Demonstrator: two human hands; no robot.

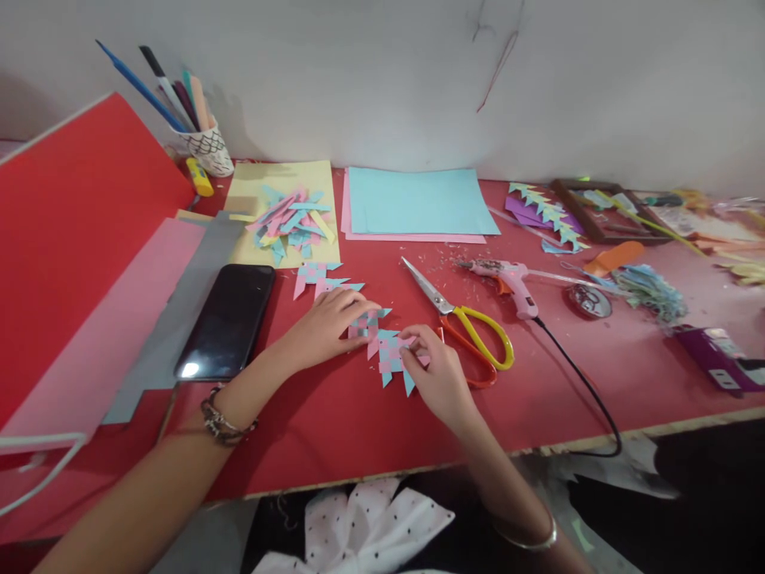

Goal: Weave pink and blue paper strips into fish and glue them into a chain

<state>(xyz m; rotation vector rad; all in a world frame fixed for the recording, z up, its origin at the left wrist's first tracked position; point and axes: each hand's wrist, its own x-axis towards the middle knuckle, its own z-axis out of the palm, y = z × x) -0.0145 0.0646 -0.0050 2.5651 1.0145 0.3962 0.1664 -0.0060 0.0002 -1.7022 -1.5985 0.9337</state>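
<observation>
Small woven paper fish in pink and light blue lie in a slanting row on the red table. My left hand (326, 325) rests over the middle of the row, fingers stretched out and partly covering a woven fish (357, 325). At the near end of the row, my right hand (439, 373) has its thumb and fingers pinched at the right edge of another woven fish (391, 356), whose pointed strips face down. The farthest woven fish (313, 273) lies beyond my left hand, close to the yellow sheet. Scissors (445, 307) with yellow and orange handles lie right beside my right hand.
Cut paper strips (292, 219) are heaped on a yellow sheet (239, 179). Blue sheets (418, 199) lie at the back. A pink glue gun (514, 287) trails a black cord over the front edge. A phone (227, 319) lies left; a pen cup (209, 147) stands behind.
</observation>
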